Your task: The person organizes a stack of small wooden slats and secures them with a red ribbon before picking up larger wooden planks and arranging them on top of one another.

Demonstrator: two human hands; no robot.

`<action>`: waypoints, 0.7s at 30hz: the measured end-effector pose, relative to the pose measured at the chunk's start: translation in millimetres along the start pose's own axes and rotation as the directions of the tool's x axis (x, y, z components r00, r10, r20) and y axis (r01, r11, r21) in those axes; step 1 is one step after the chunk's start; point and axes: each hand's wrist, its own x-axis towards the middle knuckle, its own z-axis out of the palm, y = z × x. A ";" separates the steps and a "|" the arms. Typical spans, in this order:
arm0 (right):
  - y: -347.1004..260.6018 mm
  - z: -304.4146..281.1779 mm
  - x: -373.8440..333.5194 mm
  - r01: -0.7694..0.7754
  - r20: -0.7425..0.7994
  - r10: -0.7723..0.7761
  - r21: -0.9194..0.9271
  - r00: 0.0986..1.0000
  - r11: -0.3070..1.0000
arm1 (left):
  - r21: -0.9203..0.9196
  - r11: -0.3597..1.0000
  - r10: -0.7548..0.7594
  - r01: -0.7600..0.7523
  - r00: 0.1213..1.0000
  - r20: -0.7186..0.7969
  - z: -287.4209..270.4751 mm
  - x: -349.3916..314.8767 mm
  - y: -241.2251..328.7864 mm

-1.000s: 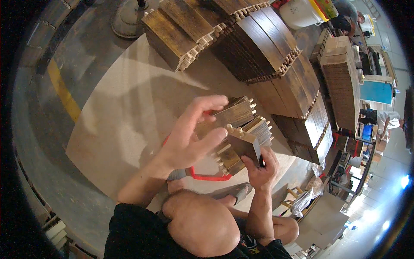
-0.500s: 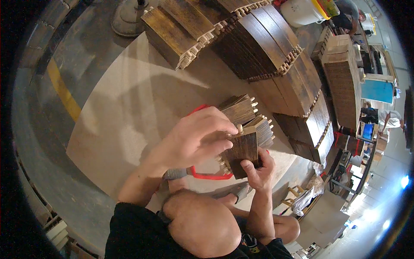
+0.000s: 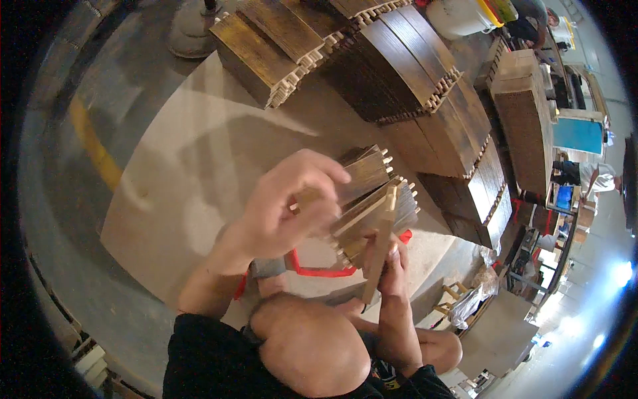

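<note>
My right hand (image 3: 395, 269) grips a short dark-brown wooden board (image 3: 380, 249), which is tilted up with its pale narrow edge toward me. A light wooden dowel (image 3: 392, 191) shows at the board's upper end. Left of the board, my left hand (image 3: 286, 203) is raised, its fingers curled and partly blurred. Something small and pale shows inside its curl; I cannot make out what it is. Just beyond the held board lies a small pile of similar boards (image 3: 365, 178), with pale dowels sticking out of their ends. A red strap (image 3: 322, 271) lies around this pile.
Tall stacks of dowelled brown boards (image 3: 405, 56) stand at the far side and right of the tan sheet (image 3: 166, 166) before me. A white bucket (image 3: 458, 16) and a long brown stack (image 3: 525, 123) are farther off. People work in the background.
The board in my right hand has turned from its broad face to its narrow edge. My left hand has drawn away from its dowelled end, up and to the left.
</note>
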 end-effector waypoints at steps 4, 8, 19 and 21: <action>-5.2 8.2 -3.5 -0.149 0.145 0.132 0.113 0.981 0.982 | -0.103 0.985 -0.145 0.140 0.989 -0.039 7.0 -6.6 -1.1; 6.8 13.1 -13.3 -0.111 0.421 -0.092 0.434 0.902 0.894 | -0.140 0.975 -0.161 0.170 0.984 0.074 19.0 -4.6 6.0; 9.3 6.6 -9.2 -0.166 0.256 0.117 0.178 0.960 0.970 | -0.059 0.997 -0.032 0.042 0.986 0.165 23.4 2.7 7.7; 8.1 1.7 -8.4 -0.197 0.162 0.185 0.061 0.969 0.978 | -0.058 0.995 -0.074 0.086 0.980 0.183 22.7 2.3 10.7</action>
